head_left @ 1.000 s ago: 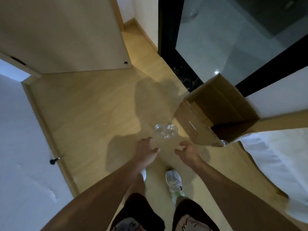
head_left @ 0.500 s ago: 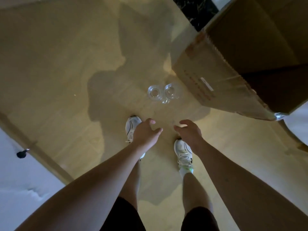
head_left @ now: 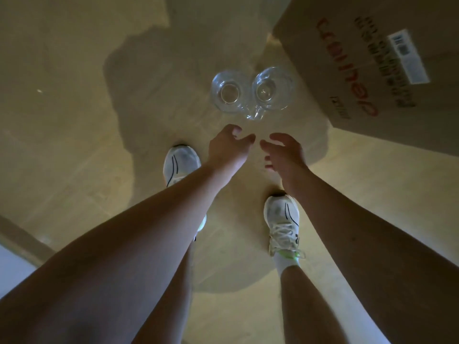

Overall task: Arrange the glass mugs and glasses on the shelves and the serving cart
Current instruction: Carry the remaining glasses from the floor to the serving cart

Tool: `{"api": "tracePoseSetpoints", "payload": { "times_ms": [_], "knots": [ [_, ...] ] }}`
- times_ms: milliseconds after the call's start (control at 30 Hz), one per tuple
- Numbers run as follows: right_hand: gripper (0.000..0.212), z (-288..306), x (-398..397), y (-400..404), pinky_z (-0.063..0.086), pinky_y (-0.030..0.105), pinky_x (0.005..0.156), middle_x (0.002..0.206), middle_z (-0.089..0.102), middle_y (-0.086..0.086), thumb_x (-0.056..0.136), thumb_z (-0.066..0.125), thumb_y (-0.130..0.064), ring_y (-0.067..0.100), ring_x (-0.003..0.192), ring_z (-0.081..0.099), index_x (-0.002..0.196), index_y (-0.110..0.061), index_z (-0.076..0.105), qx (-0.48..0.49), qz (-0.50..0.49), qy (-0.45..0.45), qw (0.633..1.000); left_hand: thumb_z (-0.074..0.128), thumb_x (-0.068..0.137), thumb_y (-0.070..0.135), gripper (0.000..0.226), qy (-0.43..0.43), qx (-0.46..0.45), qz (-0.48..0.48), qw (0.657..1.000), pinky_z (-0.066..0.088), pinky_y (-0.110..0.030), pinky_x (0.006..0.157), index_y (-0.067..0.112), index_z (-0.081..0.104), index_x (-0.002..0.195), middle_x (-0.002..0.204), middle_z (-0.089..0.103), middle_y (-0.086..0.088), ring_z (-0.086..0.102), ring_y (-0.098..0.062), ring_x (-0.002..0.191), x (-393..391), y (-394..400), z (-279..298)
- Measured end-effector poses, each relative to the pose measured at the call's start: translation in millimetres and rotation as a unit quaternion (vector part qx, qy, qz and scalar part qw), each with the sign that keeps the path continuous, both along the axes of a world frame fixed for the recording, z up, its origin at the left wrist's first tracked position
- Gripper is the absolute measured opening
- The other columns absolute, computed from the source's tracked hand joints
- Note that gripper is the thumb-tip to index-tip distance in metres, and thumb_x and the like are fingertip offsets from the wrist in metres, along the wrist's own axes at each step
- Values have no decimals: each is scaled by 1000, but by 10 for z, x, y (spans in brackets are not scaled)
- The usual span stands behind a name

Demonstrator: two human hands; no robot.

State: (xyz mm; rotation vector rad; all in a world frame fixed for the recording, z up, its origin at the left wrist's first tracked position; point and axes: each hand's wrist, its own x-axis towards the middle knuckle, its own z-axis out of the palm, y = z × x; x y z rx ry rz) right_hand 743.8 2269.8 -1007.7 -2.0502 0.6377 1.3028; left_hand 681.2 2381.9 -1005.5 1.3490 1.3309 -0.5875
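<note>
Hands are held out low over the wooden floor [head_left: 74, 120], close together but not touching; the left hand [head_left: 227, 146] and the right hand [head_left: 285, 155] are both seen with loosely curled fingers, and nothing is held in either. Just beyond the fingertips, two glass mugs [head_left: 250, 91] are stood side by side on the floor, touching, their handles turned toward the hands; a cardboard box [head_left: 372, 58] with red lettering is seen just beside the right-hand mug. White sneakers [head_left: 282, 222] are planted below the hands.
</note>
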Motion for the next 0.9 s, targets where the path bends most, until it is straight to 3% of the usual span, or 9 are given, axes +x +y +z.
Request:
{"api": "tracePoseSetpoints", "payload": {
  "times_ms": [100,267,367,433,467,667,733,800,900],
  "knots": [
    [44,-290,118,100,54,30,63,95,63,6,93,70,-25,21,80,60,135,-21,58,33,-82,34,995,69,91,45,51,1,-30,57,998,51,-31,94,23,57,135,130,60,-1,60,-18,110,69,22,-286],
    [43,-618,246,189,55,32,75,109,60,8,96,67,-29,22,90,59,138,-21,57,91,-113,71,987,66,96,37,52,-12,-95,135,986,47,-39,106,21,52,143,140,56,0,53,-15,118,162,3,-573],
    [34,-739,245,193,56,35,89,117,63,11,97,65,-34,23,97,63,129,-23,64,132,-140,90,977,64,97,32,26,-24,-120,176,977,53,-26,87,24,63,122,108,68,13,61,-3,93,215,-3,-660],
    [32,-822,235,184,54,39,99,130,65,14,98,62,-37,26,114,65,127,-23,66,166,-156,106,968,60,100,28,3,-47,-135,199,969,52,-12,57,26,61,98,67,69,21,64,6,59,245,-24,-682],
    [34,-866,234,182,54,40,100,131,66,13,99,60,-37,26,119,64,129,-22,66,181,-160,110,964,57,101,26,10,-60,-142,211,965,48,-9,46,26,59,92,56,66,22,61,7,48,261,-40,-690],
    [28,-954,209,170,55,33,81,118,73,3,105,50,-33,18,107,69,126,-23,66,187,-160,90,965,54,103,23,18,-67,-104,241,962,42,-11,38,20,65,89,53,66,14,61,4,43,314,-78,-664],
    [27,-907,204,140,56,33,79,120,72,5,106,48,-32,19,110,69,125,-24,66,168,-152,81,971,56,102,23,12,-57,-86,254,962,45,-11,44,20,66,97,64,70,13,62,7,47,308,-75,-624],
    [24,-839,217,105,56,32,75,119,70,6,106,48,-31,21,107,68,121,-22,65,148,-143,72,976,58,101,26,12,-51,-75,256,962,53,-17,69,20,68,104,89,70,9,65,3,65,311,-66,-572],
    [19,-700,260,67,57,35,78,115,68,8,105,48,-24,24,106,67,111,-19,65,130,-148,72,978,55,101,28,12,-43,-63,229,970,47,-32,91,23,65,96,92,60,8,55,-10,89,313,-39,-483]
  ]
}}
